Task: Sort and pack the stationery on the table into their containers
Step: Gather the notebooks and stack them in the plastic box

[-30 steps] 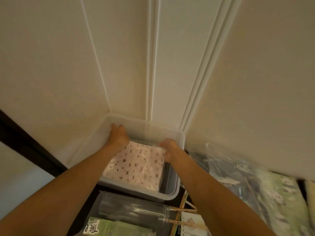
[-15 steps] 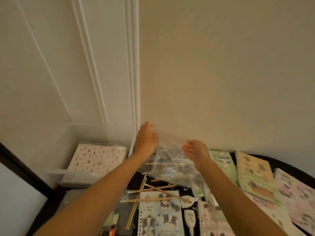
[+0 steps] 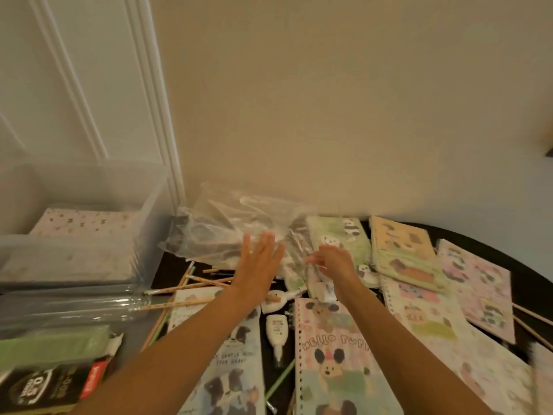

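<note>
— What covers the surface?
— A dark table [image 3: 167,265] against a cream wall [image 3: 329,115], white door moulding [image 3: 149,100] at left; notebooks [image 3: 329,354], pencils [image 3: 191,284] and clear plastic bags [image 3: 215,232] lie across it; one patterned notebook [image 3: 86,220] lies inside the clear bin [image 3: 149,235].
— And the hands?
— The left hand [image 3: 258,259] is flat, fingers straight, over the bags; the right hand [image 3: 332,262] is curled beside them; I cannot tell whether it grasps anything.

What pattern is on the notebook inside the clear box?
The notebook is pale pink with small dark shapes scattered over it, seen best in the head view.
</note>
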`<state>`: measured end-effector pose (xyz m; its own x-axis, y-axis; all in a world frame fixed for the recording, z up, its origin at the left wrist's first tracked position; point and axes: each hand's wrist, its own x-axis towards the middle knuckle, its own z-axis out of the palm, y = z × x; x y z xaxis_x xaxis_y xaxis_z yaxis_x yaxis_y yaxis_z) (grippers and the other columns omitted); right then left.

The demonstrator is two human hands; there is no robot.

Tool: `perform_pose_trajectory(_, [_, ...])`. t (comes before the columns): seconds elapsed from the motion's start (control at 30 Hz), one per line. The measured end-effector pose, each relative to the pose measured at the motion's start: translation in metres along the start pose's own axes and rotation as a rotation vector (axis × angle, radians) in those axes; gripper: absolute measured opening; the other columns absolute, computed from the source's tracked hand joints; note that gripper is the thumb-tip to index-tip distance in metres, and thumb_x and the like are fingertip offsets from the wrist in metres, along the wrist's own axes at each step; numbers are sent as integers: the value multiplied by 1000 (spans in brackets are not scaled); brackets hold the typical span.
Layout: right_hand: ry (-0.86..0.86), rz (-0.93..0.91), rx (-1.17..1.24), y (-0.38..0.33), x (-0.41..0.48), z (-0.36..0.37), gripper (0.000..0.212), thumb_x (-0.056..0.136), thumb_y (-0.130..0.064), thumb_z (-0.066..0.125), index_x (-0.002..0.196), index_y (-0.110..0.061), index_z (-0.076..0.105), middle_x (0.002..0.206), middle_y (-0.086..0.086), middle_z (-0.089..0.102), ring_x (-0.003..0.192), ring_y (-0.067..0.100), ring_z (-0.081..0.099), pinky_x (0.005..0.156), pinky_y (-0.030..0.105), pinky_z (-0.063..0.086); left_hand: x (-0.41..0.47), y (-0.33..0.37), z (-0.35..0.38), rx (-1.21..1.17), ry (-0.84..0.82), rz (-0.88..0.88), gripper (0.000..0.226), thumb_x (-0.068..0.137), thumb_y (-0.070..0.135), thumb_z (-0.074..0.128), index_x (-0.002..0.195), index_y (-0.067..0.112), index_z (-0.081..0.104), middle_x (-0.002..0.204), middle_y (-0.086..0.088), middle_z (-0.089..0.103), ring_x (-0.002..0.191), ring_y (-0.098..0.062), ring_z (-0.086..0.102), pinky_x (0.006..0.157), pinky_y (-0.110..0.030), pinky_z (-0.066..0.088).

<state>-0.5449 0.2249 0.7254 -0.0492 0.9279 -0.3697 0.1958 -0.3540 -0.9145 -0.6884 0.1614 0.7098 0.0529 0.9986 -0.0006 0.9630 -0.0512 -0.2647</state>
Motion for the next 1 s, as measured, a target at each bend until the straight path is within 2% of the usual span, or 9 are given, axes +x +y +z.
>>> perform_pose_trajectory(0.07, [-32, -54, 45, 2, -2, -2, 17, 79, 5, 57, 67, -7, 60, 63, 9, 52, 63, 19, 44, 60, 29, 38, 3, 4, 1, -24, 91, -28, 72, 94, 13, 44, 149, 11, -2, 156, -16, -3, 144, -31, -6, 113, -54, -10])
perform_pose_trajectory(0.13, [-83, -111, 86, 2, -9, -7, 14, 82, 2, 59, 71, -5, 66, 60, 6, 57, 55, 13, 48, 59, 25, 40, 0, 8, -2, -32, 165, -46, 76, 90, 1, 43, 149, 13, -2, 156, -15, -4, 144, -31, -8, 110, -55, -15])
perform_pose_trajectory(0.27, [-216, -182, 276, 13, -30, -17, 17, 87, 0, 54, 75, -4, 65, 60, 2, 66, 61, 11, 56, 67, 23, 47, -20, 22, -4, -175, 299, -207, 83, 87, -7, 41, 149, 25, -4, 155, -12, -16, 140, -34, -21, 102, -55, -22])
perform_pose_trajectory(0.37, [-303, -230, 391, 26, -58, -26, 15, 92, -1, 51, 84, -5, 63, 68, 1, 71, 63, 9, 61, 68, 21, 52, -38, 34, -7, -376, 382, -286, 90, 85, -12, 39, 147, 27, -12, 151, -11, -28, 138, -32, -29, 107, -50, -19])
perform_pose_trajectory(0.47, [-295, -271, 521, 40, -92, -32, 12, 92, 3, 50, 89, -4, 60, 75, 6, 70, 68, 11, 66, 68, 20, 55, -59, 47, -8, -621, 454, -225, 91, 84, -19, 36, 147, 25, -13, 150, -7, -33, 139, -25, -28, 114, -39, -8])
perform_pose_trajectory(0.67, [4, -185, 597, 78, -139, -34, 12, 91, 6, 48, 92, -4, 55, 97, 17, 66, 82, 21, 65, 73, 23, 51, -103, 65, -14, -1028, 242, -274, 82, 89, -17, 32, 149, 21, -9, 154, -4, -23, 143, -18, -15, 114, -28, 7])
perform_pose_trajectory(0.83, [-133, -9, 380, 101, -151, -29, 24, 89, -3, 51, 111, -4, 59, 110, 10, 66, 88, 16, 63, 80, 46, 38, -133, 49, 8, -856, 175, -591, 56, 94, 7, 41, 146, 12, 21, 153, -12, 19, 140, -29, 21, 109, -40, 29])
perform_pose_trajectory(0.93, [-173, 17, 266, 103, -160, -26, 25, 95, -10, 43, 112, -6, 61, 99, 6, 70, 78, 11, 62, 91, 53, 31, -155, 31, 21, -683, 87, -709, 50, 92, 22, 48, 138, 7, 35, 145, -16, 33, 133, -34, 30, 105, -43, 34])
perform_pose_trajectory(1.0, [-155, 19, 215, 102, -167, -24, 23, 95, -11, 41, 104, -4, 62, 86, 7, 69, 74, 14, 62, 92, 48, 35, -165, 20, 29, -652, 32, -780, 54, 92, 28, 50, 139, 8, 34, 146, -15, 32, 133, -34, 30, 107, -44, 33])
